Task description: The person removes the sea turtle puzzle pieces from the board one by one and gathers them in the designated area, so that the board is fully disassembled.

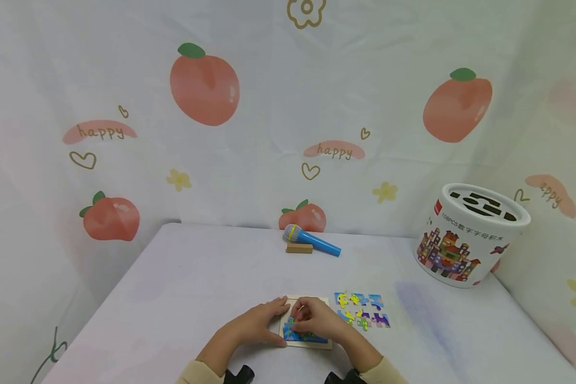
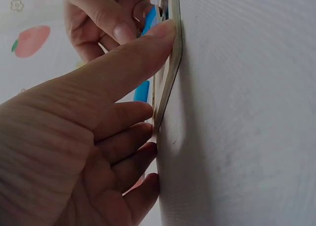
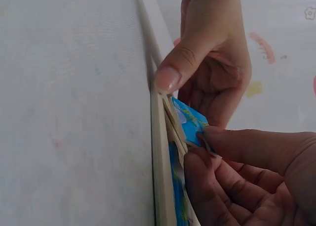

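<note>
One glossy blue piece (image 3: 190, 120) is pinched in the right hand (image 1: 315, 320) over a flat wooden tray (image 1: 309, 345), left hand (image 1: 263, 321) relaxed, thumb on its edge, though only right-wrist cam properly shows that pinch.

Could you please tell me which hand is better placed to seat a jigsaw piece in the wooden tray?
Probably the right hand: it pinches a blue jigsaw piece at the wooden tray, and the loose pieces lie on its side. The left hand touches the tray's edge.

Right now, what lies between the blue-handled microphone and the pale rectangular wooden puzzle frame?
A small brown rectangular block lies between the microphone and frame, in the head view.
</note>
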Tool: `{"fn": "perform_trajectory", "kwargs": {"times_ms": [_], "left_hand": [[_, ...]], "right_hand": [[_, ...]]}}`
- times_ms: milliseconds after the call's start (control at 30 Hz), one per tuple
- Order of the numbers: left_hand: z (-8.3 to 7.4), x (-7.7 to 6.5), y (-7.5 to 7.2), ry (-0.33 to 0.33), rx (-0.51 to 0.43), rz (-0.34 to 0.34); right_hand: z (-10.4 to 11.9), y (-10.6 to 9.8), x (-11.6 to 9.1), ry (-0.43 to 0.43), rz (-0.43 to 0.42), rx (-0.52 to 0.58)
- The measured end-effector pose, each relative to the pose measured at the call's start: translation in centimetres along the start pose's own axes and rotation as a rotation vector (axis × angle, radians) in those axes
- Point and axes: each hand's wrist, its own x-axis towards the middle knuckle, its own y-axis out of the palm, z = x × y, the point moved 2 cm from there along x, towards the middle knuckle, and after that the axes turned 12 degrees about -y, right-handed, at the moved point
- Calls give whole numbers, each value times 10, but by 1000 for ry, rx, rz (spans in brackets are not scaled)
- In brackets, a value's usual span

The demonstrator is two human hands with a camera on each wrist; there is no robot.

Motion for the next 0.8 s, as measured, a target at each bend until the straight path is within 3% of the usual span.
{"fn": "perform_trajectory", "kwargs": {"times_ms": [167, 400, 800], "left_hand": [[-2, 2, 1, -4, 24, 0], [-5, 0, 1, -10, 61, -12], [-7, 0, 2, -28, 99, -26]], "right_hand": [[-3, -10, -7, 18, -18, 29], [-9, -23, -24, 34, -62, -21], [-16, -42, -57, -4, -70, -5]]}}
